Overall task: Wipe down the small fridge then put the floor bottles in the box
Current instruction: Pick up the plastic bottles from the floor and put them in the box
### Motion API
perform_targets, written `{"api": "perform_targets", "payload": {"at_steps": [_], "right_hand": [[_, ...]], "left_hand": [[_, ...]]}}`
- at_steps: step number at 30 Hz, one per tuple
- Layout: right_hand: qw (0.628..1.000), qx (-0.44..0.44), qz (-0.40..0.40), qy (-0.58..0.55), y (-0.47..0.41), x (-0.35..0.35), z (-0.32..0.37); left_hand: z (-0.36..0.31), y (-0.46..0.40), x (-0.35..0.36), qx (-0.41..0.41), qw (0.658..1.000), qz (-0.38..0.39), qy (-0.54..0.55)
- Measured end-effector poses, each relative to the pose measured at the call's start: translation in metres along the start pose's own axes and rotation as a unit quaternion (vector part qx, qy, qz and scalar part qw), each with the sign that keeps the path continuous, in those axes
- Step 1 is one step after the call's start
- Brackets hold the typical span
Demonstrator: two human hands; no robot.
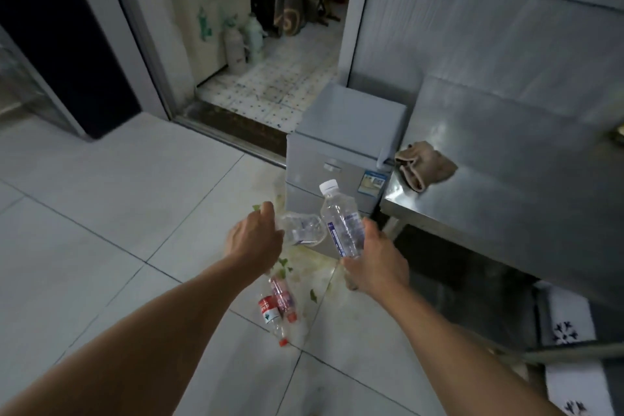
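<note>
Your left hand (255,236) curls round a crumpled clear plastic bottle (301,227); your right hand (373,268) grips an upright white-capped clear bottle (341,223), fingers closed round its base. You look to be on the bottle-collecting step. Two red-labelled bottles (278,306) lie on the tiled floor (101,213). Next, carry these to the box, which isn't visible; the small grey fridge (341,142) stands beyond.

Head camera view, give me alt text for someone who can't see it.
A person's left hand grips a crushed clear bottle and the right hand grips a white-capped clear bottle in front of a small grey fridge. Two red-labelled bottles lie on the tiled floor below. A brown cloth sits on the steel table beside the fridge.
</note>
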State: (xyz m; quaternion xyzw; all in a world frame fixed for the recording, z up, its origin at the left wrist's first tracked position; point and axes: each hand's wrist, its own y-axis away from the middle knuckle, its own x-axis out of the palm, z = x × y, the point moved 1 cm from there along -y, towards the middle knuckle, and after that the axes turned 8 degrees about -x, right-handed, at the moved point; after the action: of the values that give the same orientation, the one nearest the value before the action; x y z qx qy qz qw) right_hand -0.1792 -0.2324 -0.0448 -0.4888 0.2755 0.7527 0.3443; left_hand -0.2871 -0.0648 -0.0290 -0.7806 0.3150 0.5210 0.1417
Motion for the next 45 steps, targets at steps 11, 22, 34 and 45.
{"api": "perform_targets", "payload": {"at_steps": [11,22,34,45], "right_hand": [[0.988,0.138,-0.072,0.005,0.121,-0.026,0.026],[0.938,0.313,-0.148,0.018,0.319,-0.029,0.030],[0.840,0.491,-0.231,0.014,0.593,-0.024,0.061],[0.742,0.605,-0.288,0.002,0.871,0.019,0.166]], "left_hand": [[0.003,0.020,-0.040,0.224,0.970,0.064,-0.073],[-0.032,0.137,-0.032,0.472,0.847,0.140,-0.198],[-0.058,0.400,-0.039,0.687,0.690,0.140,-0.179],[0.040,0.675,-0.070,0.801,0.562,0.148,-0.143]]}}
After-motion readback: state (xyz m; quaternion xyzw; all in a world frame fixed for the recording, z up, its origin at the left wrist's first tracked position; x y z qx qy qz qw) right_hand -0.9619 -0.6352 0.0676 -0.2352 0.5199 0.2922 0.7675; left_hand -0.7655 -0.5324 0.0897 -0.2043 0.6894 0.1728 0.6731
